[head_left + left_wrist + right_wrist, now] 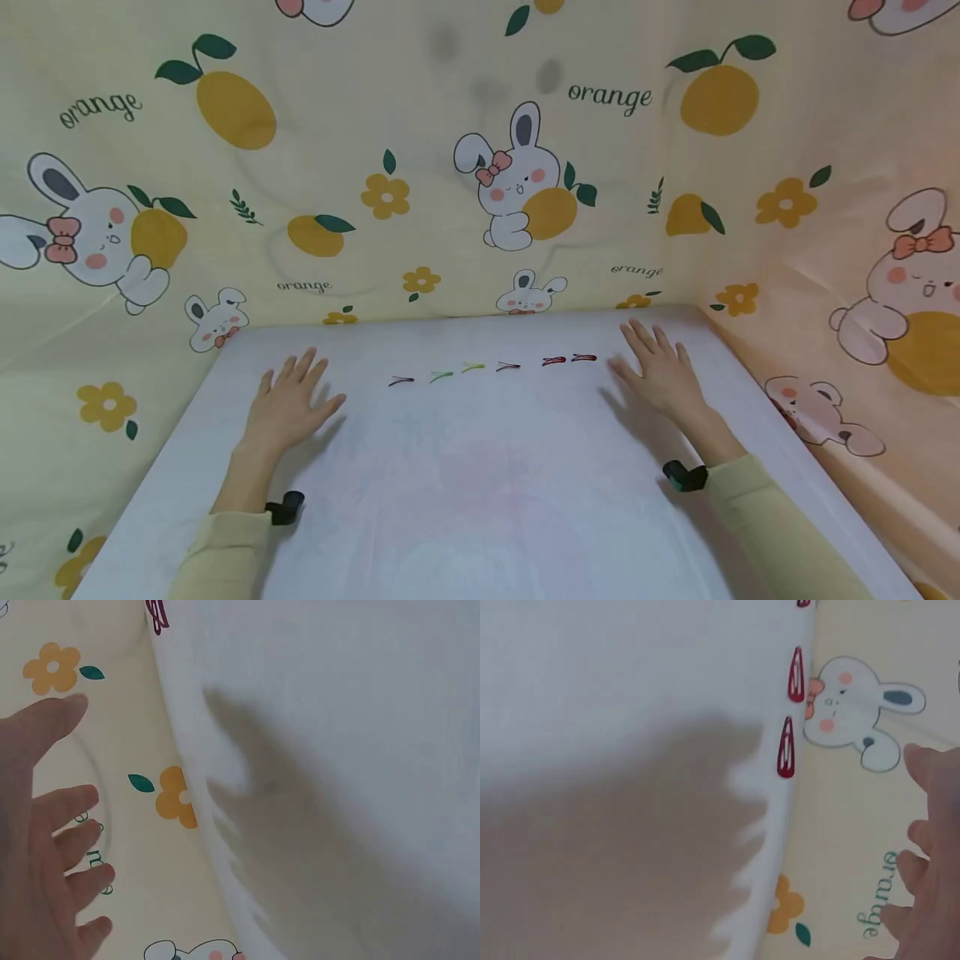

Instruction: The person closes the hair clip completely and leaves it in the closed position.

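Several snap hair clips lie in a row across the far part of the white table. From left to right come a dark red clip (pixel 401 381), a green clip (pixel 442 377), a yellow-green clip (pixel 473 367), another dark clip (pixel 507 366) and two red clips (pixel 553 361) (pixel 786 748). My left hand (pixel 288 404) is spread over the table to the left of the row, holding nothing. On the other side, my right hand (pixel 660 371) has its fingers spread too, nearest the rightmost red clip (pixel 584 357). Both hands cast shadows on the tabletop.
The white table (pixel 480 500) stands against a cream cloth backdrop (pixel 420 108) printed with rabbits, oranges and flowers, which also hangs along the left and right sides. A dark wrist camera (pixel 286 507) sits at the left cuff, another black one (pixel 684 476) at the right.
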The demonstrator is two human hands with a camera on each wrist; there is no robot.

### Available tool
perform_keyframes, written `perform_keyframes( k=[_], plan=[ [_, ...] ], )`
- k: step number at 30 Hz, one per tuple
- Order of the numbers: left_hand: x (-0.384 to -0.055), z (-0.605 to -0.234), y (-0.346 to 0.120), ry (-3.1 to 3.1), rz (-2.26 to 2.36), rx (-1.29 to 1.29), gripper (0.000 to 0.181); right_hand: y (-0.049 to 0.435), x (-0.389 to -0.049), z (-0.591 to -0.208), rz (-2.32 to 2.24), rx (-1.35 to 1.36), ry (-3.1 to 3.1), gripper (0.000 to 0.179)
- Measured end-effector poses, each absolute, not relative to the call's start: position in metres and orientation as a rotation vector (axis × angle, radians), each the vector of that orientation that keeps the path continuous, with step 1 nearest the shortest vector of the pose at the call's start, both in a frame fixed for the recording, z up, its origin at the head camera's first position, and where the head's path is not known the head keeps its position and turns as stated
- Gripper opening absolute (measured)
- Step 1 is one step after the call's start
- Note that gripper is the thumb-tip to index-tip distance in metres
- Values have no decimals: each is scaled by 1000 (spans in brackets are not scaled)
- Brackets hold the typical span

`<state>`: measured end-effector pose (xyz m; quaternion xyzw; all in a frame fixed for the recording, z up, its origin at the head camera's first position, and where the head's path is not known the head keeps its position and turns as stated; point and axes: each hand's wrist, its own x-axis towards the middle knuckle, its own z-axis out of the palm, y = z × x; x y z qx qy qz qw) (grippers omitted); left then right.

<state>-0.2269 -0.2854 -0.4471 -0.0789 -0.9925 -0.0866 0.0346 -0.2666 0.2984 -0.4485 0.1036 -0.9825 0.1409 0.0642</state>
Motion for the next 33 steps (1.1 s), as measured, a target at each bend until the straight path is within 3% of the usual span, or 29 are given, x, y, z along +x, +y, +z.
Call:
perform_keyframes(
  k=[15, 33],
  plan=[
    [-239, -454, -271, -2750, -483, -384, 44, 254, -265, -438, 648, 450, -2794, 77],
    [-259, -468, -256, -2818, -883, -431, 39, 189, -267, -434, 749, 668, -2797, 74]
  ],
)
